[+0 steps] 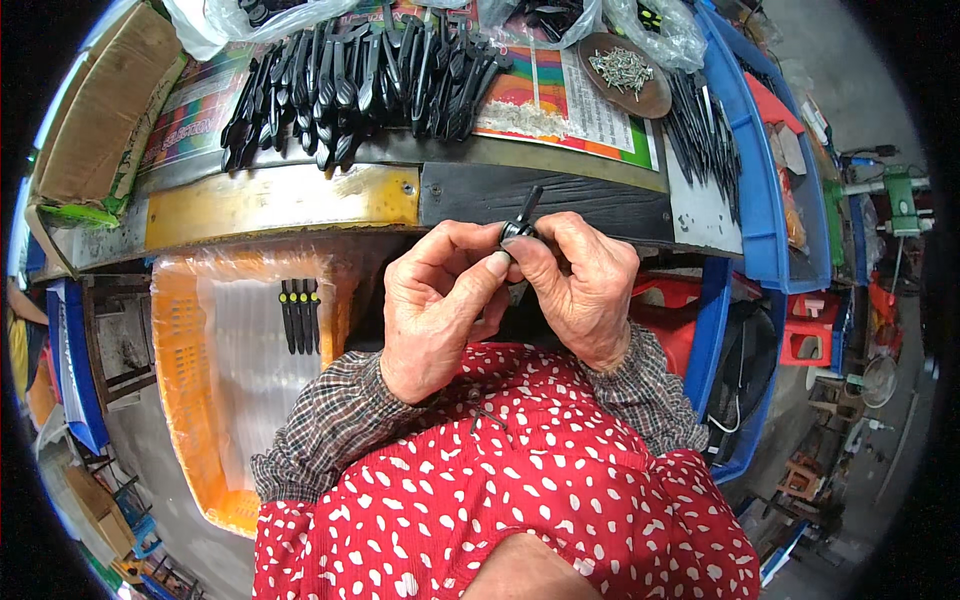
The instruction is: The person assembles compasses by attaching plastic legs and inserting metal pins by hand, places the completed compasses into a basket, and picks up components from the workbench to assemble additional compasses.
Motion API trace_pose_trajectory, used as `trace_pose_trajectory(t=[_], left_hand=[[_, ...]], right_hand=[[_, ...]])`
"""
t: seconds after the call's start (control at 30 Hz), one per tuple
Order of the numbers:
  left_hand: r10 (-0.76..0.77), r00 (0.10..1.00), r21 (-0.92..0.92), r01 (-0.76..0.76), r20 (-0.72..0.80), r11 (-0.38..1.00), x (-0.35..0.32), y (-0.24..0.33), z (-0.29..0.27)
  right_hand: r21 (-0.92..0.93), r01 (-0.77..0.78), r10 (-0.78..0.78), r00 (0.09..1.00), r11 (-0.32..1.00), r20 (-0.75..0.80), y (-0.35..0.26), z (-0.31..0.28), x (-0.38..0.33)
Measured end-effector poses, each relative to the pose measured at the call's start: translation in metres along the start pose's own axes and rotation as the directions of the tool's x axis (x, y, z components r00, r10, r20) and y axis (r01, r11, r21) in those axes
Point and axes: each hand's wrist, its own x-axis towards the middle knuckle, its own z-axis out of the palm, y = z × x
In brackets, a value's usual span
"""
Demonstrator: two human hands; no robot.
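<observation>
My left hand (432, 310) and my right hand (588, 285) meet in front of the table edge, each with thumb and fingers pinched on one small black plastic piece (520, 225). A thin black stem points up from it. My fingertips cover much of its lower part, so I cannot tell its exact kind. On the table beyond, a wide heap of black plastic handle-shaped pieces (370, 85) lies. A round brown dish (648, 98) holding small silver screws (620, 70) is at the right, with thin black strips (702, 130) beside it.
At my lower left stands an orange plastic crate (190, 420) lined with clear plastic, with several black pieces with yellow-green dots (300, 315) inside. A cardboard box (105, 100) sits at the far left, a blue bin (765, 200) at the right. Plastic bags (655, 35) lie along the back.
</observation>
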Motion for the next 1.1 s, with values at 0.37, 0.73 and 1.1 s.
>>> trace_pose_trajectory(t=[0.37,0.73,1.1], left_hand=[[-0.029,1.0,0.001,0.029,-0.006,1.0,0.0,0.003,0.004],[-0.032,0.999,0.057,0.034,-0.041,0.998,-0.003,0.006,0.008],[0.006,1.0,0.115,-0.003,-0.024,0.993,-0.005,0.008,0.009]], right_hand=[[0.161,-0.192,0.197,0.98,0.968,-0.014,-0.003,-0.001,0.0],[0.44,-0.42,0.378,0.907,0.793,0.185,-0.011,-0.012,0.007],[0.507,-0.452,0.433,0.887,0.734,0.163,-0.009,-0.015,0.009]])
